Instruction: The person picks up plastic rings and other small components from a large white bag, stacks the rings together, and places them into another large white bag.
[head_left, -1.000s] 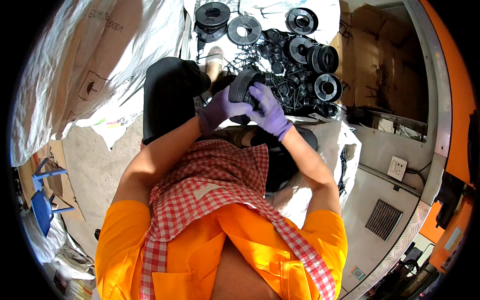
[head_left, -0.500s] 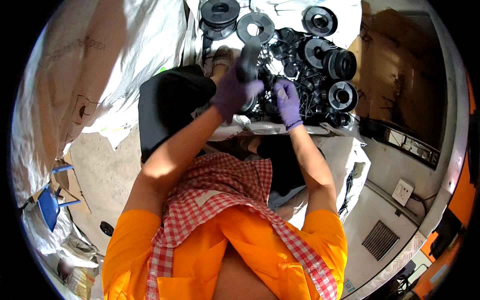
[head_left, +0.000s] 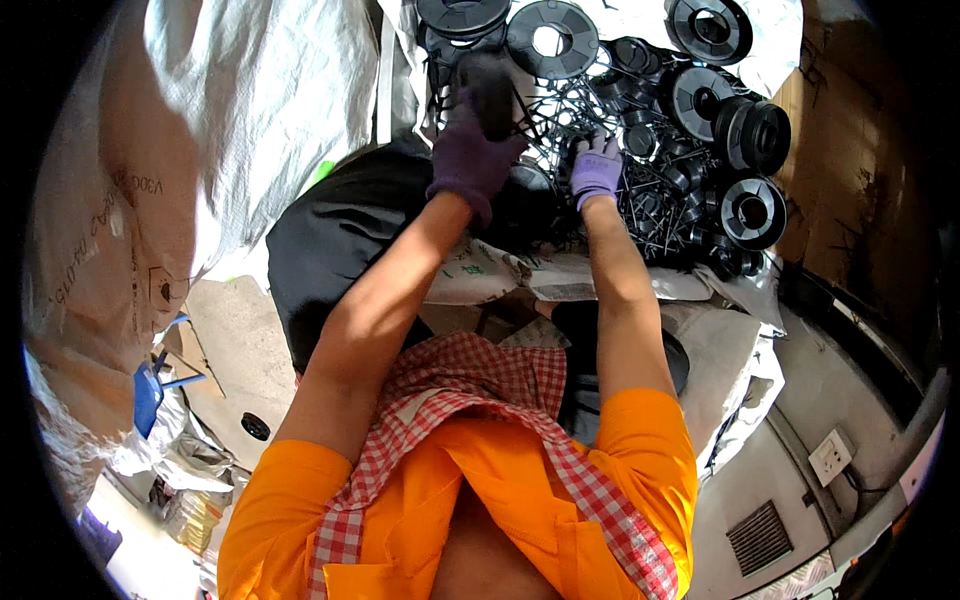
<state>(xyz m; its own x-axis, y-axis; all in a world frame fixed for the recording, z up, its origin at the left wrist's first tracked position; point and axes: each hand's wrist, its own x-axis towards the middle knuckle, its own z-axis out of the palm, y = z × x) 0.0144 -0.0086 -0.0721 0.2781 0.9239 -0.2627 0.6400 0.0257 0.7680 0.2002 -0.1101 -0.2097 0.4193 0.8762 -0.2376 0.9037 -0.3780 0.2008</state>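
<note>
My left hand (head_left: 472, 165), in a purple glove, is closed on a black plastic spool (head_left: 487, 95), blurred by motion and held tilted over the pile's left side. My right hand (head_left: 598, 172), also gloved in purple, reaches into the heap of small black plastic parts (head_left: 660, 205). Its fingers are stretched out and slightly apart, touching dark pieces whose shape I cannot make out. Just beyond the hands lies a flat black spool (head_left: 552, 38) with a round centre hole. Another black spool (head_left: 525, 185) sits between my wrists, partly in shadow.
Stacked black spools (head_left: 463, 15) stand at the far left of the pile, and more spools (head_left: 753, 212) line its right side. A large white woven sack (head_left: 270, 90) rises on the left. Brown cardboard (head_left: 845, 150) borders the right. A blue plastic object (head_left: 148, 400) stands lower left.
The view has shifted, so the pile sits higher and farther right. My left hand still holds the spool, now farther from my right hand. My right fingers have stretched out over the small parts.
</note>
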